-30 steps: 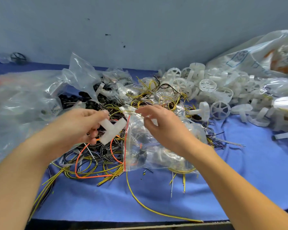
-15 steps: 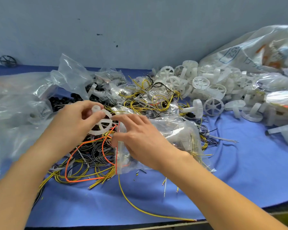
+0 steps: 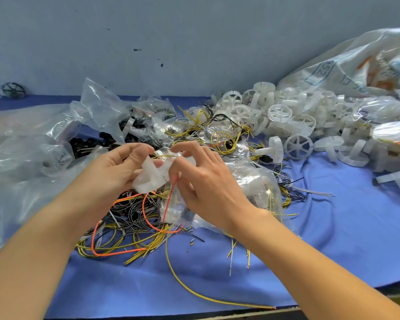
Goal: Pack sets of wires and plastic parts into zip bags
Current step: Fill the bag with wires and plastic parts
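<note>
Our left hand grips the part, likely stiff and light; our right hand pinches the bag, limp and slippery, best held at its mouth.

A pale grey-blue wall is seen at the back, and the top of the view is filled by it. A few small dark marks are dotted on it. Below it, a table is covered with a blue cloth, which is wrinkled in places. The table's dull front edge is shown at the bottom. Everything is lit softly and evenly.
</note>
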{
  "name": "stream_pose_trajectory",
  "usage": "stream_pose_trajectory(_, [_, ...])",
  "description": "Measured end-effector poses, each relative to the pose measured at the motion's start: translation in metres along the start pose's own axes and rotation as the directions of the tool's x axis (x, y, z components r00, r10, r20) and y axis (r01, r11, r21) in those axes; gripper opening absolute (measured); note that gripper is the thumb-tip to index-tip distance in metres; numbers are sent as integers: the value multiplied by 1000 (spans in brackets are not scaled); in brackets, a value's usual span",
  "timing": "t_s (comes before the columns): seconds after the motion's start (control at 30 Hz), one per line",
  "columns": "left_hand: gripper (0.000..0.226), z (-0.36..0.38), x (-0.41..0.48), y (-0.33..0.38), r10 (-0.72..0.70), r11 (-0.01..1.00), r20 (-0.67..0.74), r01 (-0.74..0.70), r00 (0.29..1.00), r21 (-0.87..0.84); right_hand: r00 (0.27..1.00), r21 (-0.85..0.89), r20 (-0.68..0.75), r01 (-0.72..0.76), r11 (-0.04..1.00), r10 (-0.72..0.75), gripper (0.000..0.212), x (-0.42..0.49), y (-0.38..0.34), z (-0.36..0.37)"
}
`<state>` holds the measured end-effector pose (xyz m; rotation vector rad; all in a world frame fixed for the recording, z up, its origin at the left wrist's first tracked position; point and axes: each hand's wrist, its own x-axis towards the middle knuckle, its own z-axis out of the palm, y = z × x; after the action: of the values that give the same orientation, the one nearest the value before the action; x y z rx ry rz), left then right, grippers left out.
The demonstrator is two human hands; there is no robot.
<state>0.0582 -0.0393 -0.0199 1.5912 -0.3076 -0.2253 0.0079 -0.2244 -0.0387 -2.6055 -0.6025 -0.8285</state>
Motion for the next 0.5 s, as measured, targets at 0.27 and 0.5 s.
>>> stream_pose_trajectory(0.27, [37, 13, -2, 1, 73, 969, -26, -64, 997, 240, 997, 77, -77, 33, 997, -27, 13, 0, 0, -1])
stream_pose_trajectory(0.5, [19, 28, -1, -12, -83, 996, 129, 80, 988, 25, 997, 61, -60, 47, 997, -43, 15, 0, -9, -2])
